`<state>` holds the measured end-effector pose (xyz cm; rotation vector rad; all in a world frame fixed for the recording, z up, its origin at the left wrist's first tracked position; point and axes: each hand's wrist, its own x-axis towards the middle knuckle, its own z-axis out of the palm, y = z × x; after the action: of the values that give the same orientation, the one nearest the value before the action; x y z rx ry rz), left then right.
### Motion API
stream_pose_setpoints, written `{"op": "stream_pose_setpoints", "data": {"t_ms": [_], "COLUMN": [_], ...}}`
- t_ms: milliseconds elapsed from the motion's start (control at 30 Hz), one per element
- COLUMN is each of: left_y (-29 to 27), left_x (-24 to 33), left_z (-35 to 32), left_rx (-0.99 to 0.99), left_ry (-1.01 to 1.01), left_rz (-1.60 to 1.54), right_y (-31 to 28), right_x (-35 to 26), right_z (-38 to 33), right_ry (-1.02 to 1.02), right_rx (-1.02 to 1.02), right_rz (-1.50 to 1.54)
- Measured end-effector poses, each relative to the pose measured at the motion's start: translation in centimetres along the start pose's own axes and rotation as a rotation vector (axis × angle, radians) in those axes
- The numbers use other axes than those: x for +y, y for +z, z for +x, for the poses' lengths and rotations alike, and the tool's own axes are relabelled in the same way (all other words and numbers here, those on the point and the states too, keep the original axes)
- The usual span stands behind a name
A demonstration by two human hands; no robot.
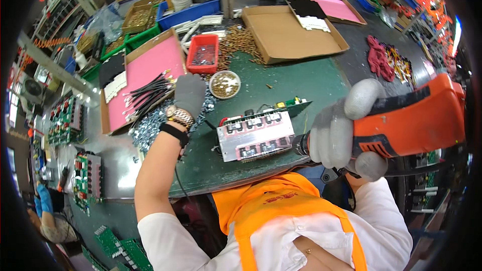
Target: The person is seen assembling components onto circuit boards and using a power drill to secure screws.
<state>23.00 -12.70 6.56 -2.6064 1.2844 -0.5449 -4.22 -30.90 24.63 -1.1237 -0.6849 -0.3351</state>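
Observation:
My right hand (336,130), in a grey glove, is wrapped round an orange and black power screwdriver (411,120). Its dark chuck sits close to the right end of a circuit board with a silver metal heat sink (231,143); whether they touch I cannot tell. The board lies on the green table before me. Also gloved in grey, my left hand (190,94) reaches down beside a heap of small silvery metal parts (153,129), just below a red bin (211,40). Its fingers are hidden behind its back. Near it are a round tub of brass-coloured screws (224,85) and black cables (145,94).
A pink-lined cardboard tray (120,118) stands left, beneath the cables. Loose brass-coloured parts (241,42) lie beside a cardboard box (296,45) at the back. More circuit boards (88,178) are at far left, where another person's blue-gloved hand (44,199) shows. A red cloth (380,59) lies right.

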Motion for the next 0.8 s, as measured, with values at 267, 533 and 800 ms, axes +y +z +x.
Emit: {"op": "stream_pose_setpoints", "data": {"t_ms": [267, 533, 800], "left_y": [-0.5, -6.9, -16.2], "left_x": [-0.3, -1.7, 3.7], "left_z": [-1.1, -2.8, -5.7], "left_rx": [0.041, 0.123, -0.285], "left_ry": [0.013, -0.356, -0.457], "left_rz": [0.094, -1.088, -1.962], "right_y": [-2.2, -1.7, -1.9], "right_x": [-1.1, -0.7, -2.0], "right_z": [-1.3, -1.2, 0.8], "right_ry": [-0.071, -0.112, -0.361], "right_rx": [0.073, 0.082, 0.006], "right_rz": [0.081, -0.006, 0.138]}}
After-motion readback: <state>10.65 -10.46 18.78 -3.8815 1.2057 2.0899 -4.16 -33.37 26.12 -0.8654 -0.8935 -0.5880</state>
